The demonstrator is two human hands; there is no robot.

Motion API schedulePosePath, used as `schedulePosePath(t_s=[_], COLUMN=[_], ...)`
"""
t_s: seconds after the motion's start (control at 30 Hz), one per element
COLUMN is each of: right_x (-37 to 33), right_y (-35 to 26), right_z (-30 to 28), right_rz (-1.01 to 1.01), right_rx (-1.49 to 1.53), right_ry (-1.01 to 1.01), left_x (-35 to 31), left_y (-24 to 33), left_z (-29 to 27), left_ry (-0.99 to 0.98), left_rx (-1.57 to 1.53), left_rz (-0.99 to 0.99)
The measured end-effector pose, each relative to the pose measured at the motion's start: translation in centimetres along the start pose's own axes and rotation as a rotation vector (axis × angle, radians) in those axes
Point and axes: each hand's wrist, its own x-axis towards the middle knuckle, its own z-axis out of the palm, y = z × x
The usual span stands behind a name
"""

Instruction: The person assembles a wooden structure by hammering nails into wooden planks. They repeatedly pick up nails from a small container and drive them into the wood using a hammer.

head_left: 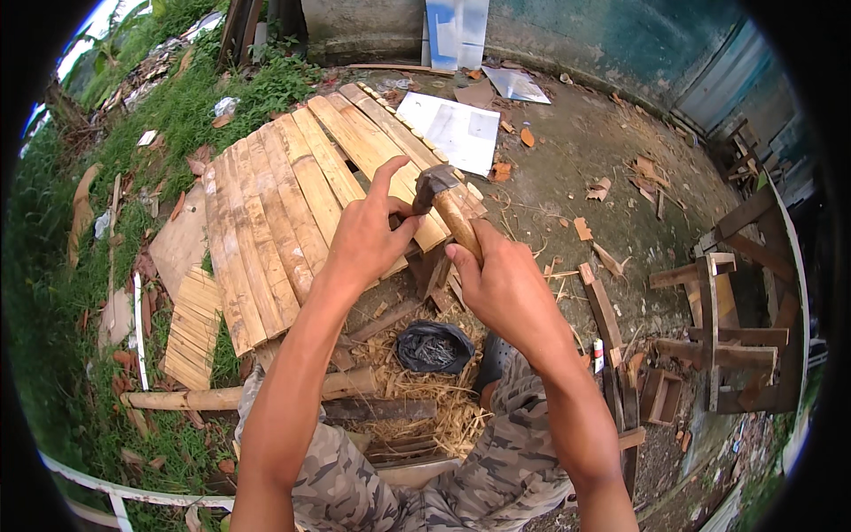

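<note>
My right hand (507,282) is wrapped round the wooden handle of a hammer (452,213), whose dark metal head points up and to the left. Right beside that head is my left hand (370,232), its index finger raised and its thumb and another finger curled close together. Whatever sits between those fingertips, if anything, is hidden. Both hands are over the near right corner of a panel of split bamboo slats (288,199) laid side by side. A black bag of nails (433,347) lies open on the ground between my legs.
Bamboo shavings (452,395) cover the ground by my feet. A bamboo pole (195,399) and a smaller slat piece (193,324) lie at left, near grass. Wooden frames (722,328) stand at right. A white sheet (456,133) lies beyond the panel, before a wall (576,53).
</note>
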Motion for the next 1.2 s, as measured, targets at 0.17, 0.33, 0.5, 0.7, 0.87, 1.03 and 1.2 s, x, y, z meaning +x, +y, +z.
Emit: schedulePosePath(t_s=[0.17,0.33,0.5,0.7,0.87,1.03,1.2], right_x=[0.2,0.1,0.2,0.1,0.1,0.1,-0.5], right_y=[0.0,-0.2,-0.5,-0.5,0.7,2.2,3.1], right_z=[-0.3,-0.5,-0.6,-0.6,-0.4,-0.6,-1.0], right_rz=[0.027,-0.009,-0.134,-0.022,0.031,0.116,0.097], right_rx=[-0.013,-0.023,0.116,-0.024,0.007,0.051,0.041], right_ry=[-0.032,-0.013,0.171,-0.017,0.103,0.12,0.081], left_x=[0.1,0.2,0.1,0.3,0.2,1.1,2.9], left_y=[-0.3,-0.5,-0.4,-0.2,-0.1,0.2,-0.7], left_z=[0.1,0.0,0.0,-0.1,-0.3,-0.9,-1.5], left_ry=[0.019,0.011,0.014,0.001,-0.047,-0.002,0.017], left_rx=[0.011,0.015,-0.001,0.032,0.023,-0.076,0.024], left_rz=[0.062,0.06,0.05,0.017,0.0,-0.005,-0.018])
